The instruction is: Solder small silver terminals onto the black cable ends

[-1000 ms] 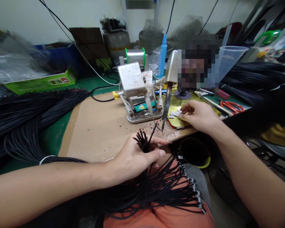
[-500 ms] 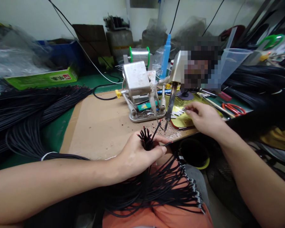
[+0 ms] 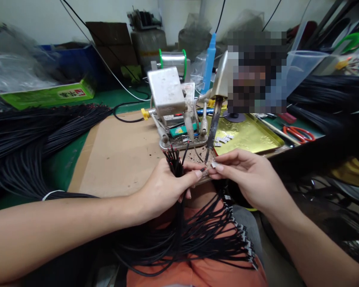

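My left hand [image 3: 170, 187] is closed around a bundle of black cables [image 3: 175, 164] with red-tipped ends. One cable is pinched apart from the rest between thumb and finger, its tip pointing right. My right hand [image 3: 242, 171] pinches a small silvery metal piece [image 3: 214, 164] just right of that tip. Close above both hands, a soldering iron [image 3: 212, 131] hangs tip down from its holder. Several similar small metal pieces [image 3: 224, 139] lie on a gold tray [image 3: 257, 135]. Across my lap spread black cables with metal pieces on their ends [image 3: 242, 235].
A metal soldering stand [image 3: 167, 93] with a solder spool [image 3: 172, 63] stands on cardboard [image 3: 116, 151]. Thick cable bundles [image 3: 32, 147] lie at left. Red-handled pliers [image 3: 299, 134] and a translucent measuring jug [image 3: 305, 75] are at right, beside a blue bottle [image 3: 209, 65].
My right hand has come from the tray toward the left hand, carrying one small metal piece. My left hand still grips the cables. The view has shifted slightly.
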The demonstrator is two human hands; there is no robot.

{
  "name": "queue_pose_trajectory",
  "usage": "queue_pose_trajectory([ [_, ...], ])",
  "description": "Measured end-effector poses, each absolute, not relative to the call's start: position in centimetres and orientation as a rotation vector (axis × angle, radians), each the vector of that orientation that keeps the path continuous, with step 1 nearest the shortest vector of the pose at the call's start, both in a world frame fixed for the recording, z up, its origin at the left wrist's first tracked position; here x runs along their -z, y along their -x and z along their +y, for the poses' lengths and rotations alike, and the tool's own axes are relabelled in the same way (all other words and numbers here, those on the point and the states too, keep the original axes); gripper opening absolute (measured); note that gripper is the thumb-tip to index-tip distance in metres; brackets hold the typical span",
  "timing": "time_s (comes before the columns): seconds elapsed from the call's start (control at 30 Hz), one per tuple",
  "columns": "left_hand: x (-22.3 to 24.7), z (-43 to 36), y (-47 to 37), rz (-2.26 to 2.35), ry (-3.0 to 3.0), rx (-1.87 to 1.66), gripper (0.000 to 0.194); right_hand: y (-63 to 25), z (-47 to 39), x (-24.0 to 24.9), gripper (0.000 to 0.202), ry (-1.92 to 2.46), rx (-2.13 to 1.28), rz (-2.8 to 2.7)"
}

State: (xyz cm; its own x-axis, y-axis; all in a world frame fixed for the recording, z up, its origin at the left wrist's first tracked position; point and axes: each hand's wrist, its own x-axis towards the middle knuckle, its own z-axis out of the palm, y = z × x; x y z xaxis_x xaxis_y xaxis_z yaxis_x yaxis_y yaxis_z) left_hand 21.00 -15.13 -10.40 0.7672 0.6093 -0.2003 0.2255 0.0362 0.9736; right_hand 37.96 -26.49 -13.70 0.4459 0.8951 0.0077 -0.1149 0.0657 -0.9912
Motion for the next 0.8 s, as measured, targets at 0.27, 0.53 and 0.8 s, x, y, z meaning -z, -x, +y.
queue_pose_trajectory([
  [0.27,10.3,-14.9,-21.1,0.734,-1.577,-0.333,0.023,-36.5,-25.5,14.8,0.027,1.146,-0.911,-0.691],
  [0.53,10.3,-14.7,-21.2,0.757,-1.554,-0.373,0.020,-36.2,-25.2,14.9,0.022,1.111,-0.875,-0.704],
  [0.8,10.1,-14.7,-21.2,0.757,-1.518,-0.390,0.018,-36.1,-25.2,15.0,0.020,1.089,-0.866,-0.697],
])
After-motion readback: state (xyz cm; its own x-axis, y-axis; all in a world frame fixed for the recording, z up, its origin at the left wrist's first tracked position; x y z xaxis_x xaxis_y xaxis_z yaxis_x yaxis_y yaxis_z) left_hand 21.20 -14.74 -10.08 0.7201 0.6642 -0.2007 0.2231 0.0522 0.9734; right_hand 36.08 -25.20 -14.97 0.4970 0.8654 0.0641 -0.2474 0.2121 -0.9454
